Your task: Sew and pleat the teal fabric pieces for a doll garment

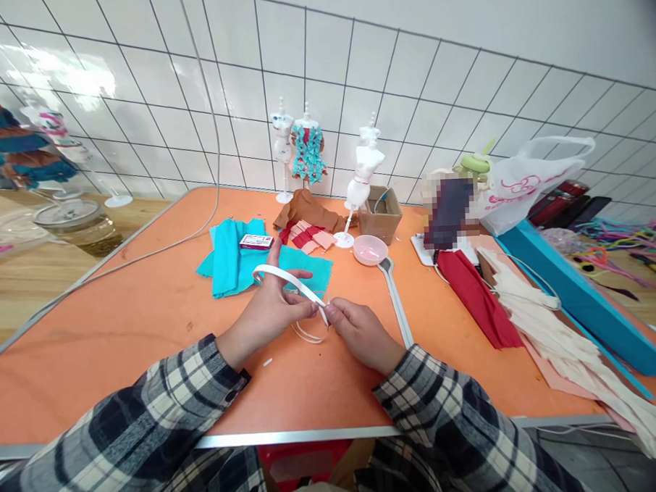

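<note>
My left hand (265,310) and my right hand (361,331) hover over the orange table (119,335), each in a plaid sleeve. A white ribbon strip (289,279) is looped over my left thumb and runs to my right fingertips, which pinch its end. The fingers of my left hand curl round the strip. More of the ribbon lies coiled on the table (310,334) just below the hands. Behind them lies a teal cloth (236,261) with a small box (256,241) on it.
Three small dress forms (309,151) stand at the wall, with brown and red fabric (308,229), a cardboard box (384,213) and a pink bowl (369,248) near them. Red cloth (479,297), cream pleated fabric (554,323), a blue board (580,293) and a plastic bag (526,179) fill the right.
</note>
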Demonstrator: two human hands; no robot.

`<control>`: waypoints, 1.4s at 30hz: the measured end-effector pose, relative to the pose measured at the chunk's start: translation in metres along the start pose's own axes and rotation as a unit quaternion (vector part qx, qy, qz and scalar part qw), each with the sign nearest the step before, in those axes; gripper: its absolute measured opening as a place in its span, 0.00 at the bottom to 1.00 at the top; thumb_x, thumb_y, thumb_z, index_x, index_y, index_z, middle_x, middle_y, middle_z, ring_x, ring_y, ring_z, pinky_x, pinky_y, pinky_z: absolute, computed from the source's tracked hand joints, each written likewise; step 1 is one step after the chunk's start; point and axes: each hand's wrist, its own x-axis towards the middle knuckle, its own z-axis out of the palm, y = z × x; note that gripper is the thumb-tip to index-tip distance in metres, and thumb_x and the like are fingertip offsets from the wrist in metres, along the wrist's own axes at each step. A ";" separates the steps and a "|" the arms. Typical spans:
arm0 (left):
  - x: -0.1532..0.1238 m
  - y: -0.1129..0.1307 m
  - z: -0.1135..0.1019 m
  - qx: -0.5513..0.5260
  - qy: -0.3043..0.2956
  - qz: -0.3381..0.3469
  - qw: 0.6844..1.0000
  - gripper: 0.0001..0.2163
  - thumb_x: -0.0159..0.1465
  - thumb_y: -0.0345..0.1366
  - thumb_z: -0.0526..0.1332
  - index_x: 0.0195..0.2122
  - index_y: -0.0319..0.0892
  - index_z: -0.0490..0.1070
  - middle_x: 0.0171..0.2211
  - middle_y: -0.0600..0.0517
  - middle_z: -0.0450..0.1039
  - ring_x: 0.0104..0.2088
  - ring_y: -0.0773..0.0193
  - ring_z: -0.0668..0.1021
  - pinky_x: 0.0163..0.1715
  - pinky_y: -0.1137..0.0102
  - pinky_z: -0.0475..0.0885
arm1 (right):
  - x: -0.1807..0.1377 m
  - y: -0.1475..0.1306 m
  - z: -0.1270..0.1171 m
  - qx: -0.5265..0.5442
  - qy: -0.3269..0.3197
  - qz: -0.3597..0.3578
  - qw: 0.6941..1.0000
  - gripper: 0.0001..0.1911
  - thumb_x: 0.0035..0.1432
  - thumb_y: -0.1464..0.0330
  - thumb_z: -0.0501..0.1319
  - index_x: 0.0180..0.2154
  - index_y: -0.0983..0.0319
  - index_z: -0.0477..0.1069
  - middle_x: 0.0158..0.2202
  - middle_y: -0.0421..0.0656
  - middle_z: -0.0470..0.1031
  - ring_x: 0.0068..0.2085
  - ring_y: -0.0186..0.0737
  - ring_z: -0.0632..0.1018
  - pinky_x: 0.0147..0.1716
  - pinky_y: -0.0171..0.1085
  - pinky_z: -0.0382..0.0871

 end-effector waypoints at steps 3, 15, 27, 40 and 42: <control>-0.001 0.000 0.002 0.013 0.002 0.006 1.000 0.58 0.50 0.28 0.70 0.68 0.59 0.25 0.52 0.44 0.68 0.26 0.70 0.79 0.33 0.65 0.78 | 0.001 0.000 0.001 0.001 0.001 0.013 1.000 0.19 0.67 0.56 0.49 0.28 0.60 0.63 0.24 0.36 0.65 0.28 0.34 0.66 0.29 0.33 0.55; 0.000 0.004 0.005 -0.008 0.008 0.007 1.000 0.58 0.49 0.28 0.70 0.68 0.58 0.26 0.52 0.44 0.66 0.25 0.70 0.79 0.30 0.68 0.76 | 0.003 0.001 0.006 0.156 -0.034 0.072 0.985 0.23 0.63 0.49 0.50 0.27 0.60 0.60 0.19 0.34 0.56 0.22 0.31 0.57 0.22 0.32 0.51; 0.000 0.002 0.002 -0.031 -0.015 -0.014 0.999 0.60 0.48 0.26 0.71 0.68 0.59 0.26 0.52 0.44 0.68 0.28 0.66 0.80 0.31 0.66 0.76 | 0.004 0.003 -0.003 0.083 -0.026 0.054 0.995 0.21 0.64 0.53 0.52 0.28 0.62 0.66 0.23 0.36 0.63 0.25 0.32 0.64 0.26 0.32 0.55; -0.001 0.010 -0.009 -0.188 -0.053 0.007 0.981 0.58 0.50 0.23 0.70 0.68 0.64 0.29 0.58 0.43 0.65 0.27 0.73 0.78 0.31 0.70 0.76 | 0.008 0.023 -0.040 -0.019 0.204 0.118 0.972 0.20 0.61 0.53 0.53 0.40 0.62 0.73 0.34 0.43 0.75 0.35 0.41 0.73 0.35 0.37 0.64; -0.003 0.012 -0.009 -0.215 -0.060 0.020 0.974 0.57 0.50 0.23 0.70 0.68 0.65 0.31 0.58 0.45 0.66 0.29 0.73 0.77 0.34 0.70 0.76 | 0.009 0.028 -0.048 0.004 0.291 0.101 0.951 0.21 0.59 0.55 0.55 0.46 0.62 0.71 0.37 0.44 0.75 0.35 0.40 0.73 0.35 0.38 0.65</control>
